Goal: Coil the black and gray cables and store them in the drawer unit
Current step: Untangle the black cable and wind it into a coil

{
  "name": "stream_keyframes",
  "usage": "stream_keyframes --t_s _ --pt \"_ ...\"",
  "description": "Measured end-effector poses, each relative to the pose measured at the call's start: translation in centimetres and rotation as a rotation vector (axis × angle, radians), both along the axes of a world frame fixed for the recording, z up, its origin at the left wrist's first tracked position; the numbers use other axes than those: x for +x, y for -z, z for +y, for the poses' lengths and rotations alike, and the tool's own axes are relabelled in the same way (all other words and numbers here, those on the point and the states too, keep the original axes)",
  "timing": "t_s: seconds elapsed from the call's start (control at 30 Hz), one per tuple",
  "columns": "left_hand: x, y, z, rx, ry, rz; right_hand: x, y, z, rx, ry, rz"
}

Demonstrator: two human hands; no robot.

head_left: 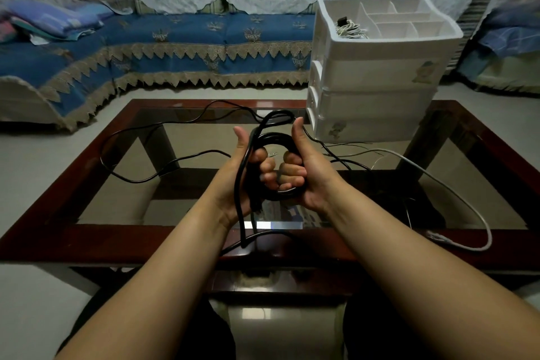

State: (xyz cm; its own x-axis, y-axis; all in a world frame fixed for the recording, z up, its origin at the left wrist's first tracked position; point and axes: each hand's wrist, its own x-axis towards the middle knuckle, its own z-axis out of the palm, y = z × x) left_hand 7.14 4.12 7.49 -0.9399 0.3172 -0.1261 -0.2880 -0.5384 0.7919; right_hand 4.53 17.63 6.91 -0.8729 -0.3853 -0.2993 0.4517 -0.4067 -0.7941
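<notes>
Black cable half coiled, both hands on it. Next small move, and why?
Probably wrap one more loop: both hands grip the black coil, but much black cable trails loose across the table.

Blurred cushions (52,19), top left.

White plastic drawer unit (377,90) on the glass-topped wooden table's (87,231) far right; long blue-covered sofa (175,47) behind; thin gray cable (455,190) before the unit.
</notes>
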Motion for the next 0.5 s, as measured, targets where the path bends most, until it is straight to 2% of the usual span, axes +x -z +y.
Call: stream_keyframes --t_s 0.13,0.23,0.3,0.33,0.4,0.47,0.5 --pt "0.5 0.1 0.9 -0.117 -0.050 0.044 -0.8 0.9 -0.4 0.062 0.118 -0.007" --pt "0.2 0.1 0.8 -0.007 -0.034 0.028 -0.7 0.9 -0.8 0.093 0.162 -0.004" --pt "-0.2 0.3 0.5 -0.014 -0.038 0.027 -0.6 0.8 -0.8 0.110 0.134 0.001" --pt "-0.2 0.3 0.3 -0.073 -0.066 0.051 -0.6 0.6 -0.9 0.166 0.115 0.018" --pt "-0.2 0.2 0.2 -0.236 -0.171 0.134 -0.7 0.8 -1.1 0.439 0.110 0.127" --pt "-0.5 0.3 0.0 -0.402 -0.349 0.204 -0.9 0.8 -1.0 0.707 0.253 0.330" --pt "-0.8 0.5 -0.2 -0.495 -0.440 0.239 -0.6 0.6 -1.0 0.730 0.321 0.397"
